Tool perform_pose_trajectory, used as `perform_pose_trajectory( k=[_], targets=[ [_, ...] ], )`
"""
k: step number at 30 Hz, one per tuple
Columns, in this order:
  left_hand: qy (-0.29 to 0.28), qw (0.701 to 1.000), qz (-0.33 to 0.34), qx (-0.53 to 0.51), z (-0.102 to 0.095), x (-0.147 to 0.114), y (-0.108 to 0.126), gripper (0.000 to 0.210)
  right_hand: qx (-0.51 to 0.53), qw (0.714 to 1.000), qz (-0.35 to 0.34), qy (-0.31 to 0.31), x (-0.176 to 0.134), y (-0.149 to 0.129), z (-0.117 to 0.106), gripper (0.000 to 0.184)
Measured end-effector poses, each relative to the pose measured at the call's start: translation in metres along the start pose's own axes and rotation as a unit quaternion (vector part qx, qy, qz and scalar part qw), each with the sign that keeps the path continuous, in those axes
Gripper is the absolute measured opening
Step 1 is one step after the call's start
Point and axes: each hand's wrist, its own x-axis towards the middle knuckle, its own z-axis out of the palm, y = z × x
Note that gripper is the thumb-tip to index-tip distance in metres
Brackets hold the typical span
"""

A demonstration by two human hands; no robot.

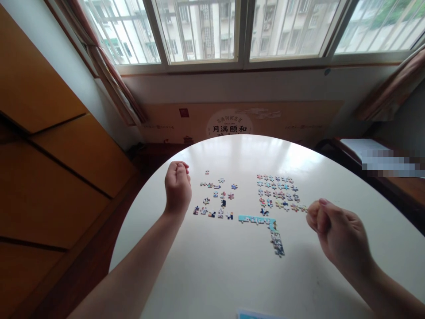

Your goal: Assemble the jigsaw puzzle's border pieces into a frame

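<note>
My left hand (178, 186) is closed in a fist over the left part of the round white table (199, 274), thumb on top, and nothing shows in it. Right of it lie loose jigsaw pieces (212, 214), spread in uneven rows. My right hand (340, 232) is also a fist, with no object visible in it. It is beside the right end of a block of loose pieces (278, 194) set out in rows. Below that block, joined pieces form an L-shaped puzzle border (255, 219), light blue on top and dark at its lower end.
A blue-edged flat item (255, 315) shows at the bottom edge. Behind the table are a printed cardboard panel (282, 117) and barred windows (202, 31). Wooden cabinets (43, 177) stand left, and a brown side table (395, 177) with papers on it stands right.
</note>
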Motion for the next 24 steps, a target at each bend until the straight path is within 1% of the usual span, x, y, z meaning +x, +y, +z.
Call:
perform_pose_trajectory(
  k=[1, 3, 4, 6, 8, 10, 15, 20, 24],
  targets=[
    [0.008, 0.997, -0.056, -0.047, 0.002, 0.001, -0.001, 0.010, 0.000, 1.000, 0.004, 0.002, 0.000, 0.000, 0.000, 0.055],
    [0.027, 0.984, -0.137, -0.110, 0.005, 0.002, -0.004, 0.005, 0.000, 1.000, 0.011, 0.007, 0.000, 0.000, 0.000, 0.055],
    [0.040, 0.977, -0.163, -0.131, 0.005, 0.003, -0.005, 0.002, -0.001, 1.000, 0.013, 0.009, 0.000, 0.001, 0.000, 0.055],
    [0.070, 0.968, -0.184, -0.154, 0.004, 0.005, -0.008, 0.009, -0.001, 1.000, 0.015, 0.013, 0.000, 0.001, 0.000, 0.055],
    [0.089, 0.966, -0.182, -0.159, 0.003, 0.007, -0.010, 0.016, 0.001, 1.000, 0.014, 0.016, 0.000, 0.001, 0.000, 0.055],
    [0.093, 0.969, -0.172, -0.154, 0.001, 0.009, -0.012, 0.019, 0.003, 1.000, 0.012, 0.015, 0.000, 0.001, 0.000, 0.055],
    [0.100, 0.977, -0.136, -0.126, -0.002, 0.013, -0.018, 0.019, 0.006, 1.000, 0.014, 0.013, -0.001, 0.002, -0.001, 0.054],
    [0.112, 0.976, -0.140, -0.124, -0.004, 0.015, -0.021, 0.021, 0.003, 1.000, 0.006, 0.008, 0.000, 0.003, -0.003, 0.054],
    [0.113, 0.975, -0.136, -0.132, -0.003, 0.014, -0.021, 0.016, -0.002, 1.000, 0.004, 0.010, 0.000, 0.002, -0.003, 0.054]
  ],
)
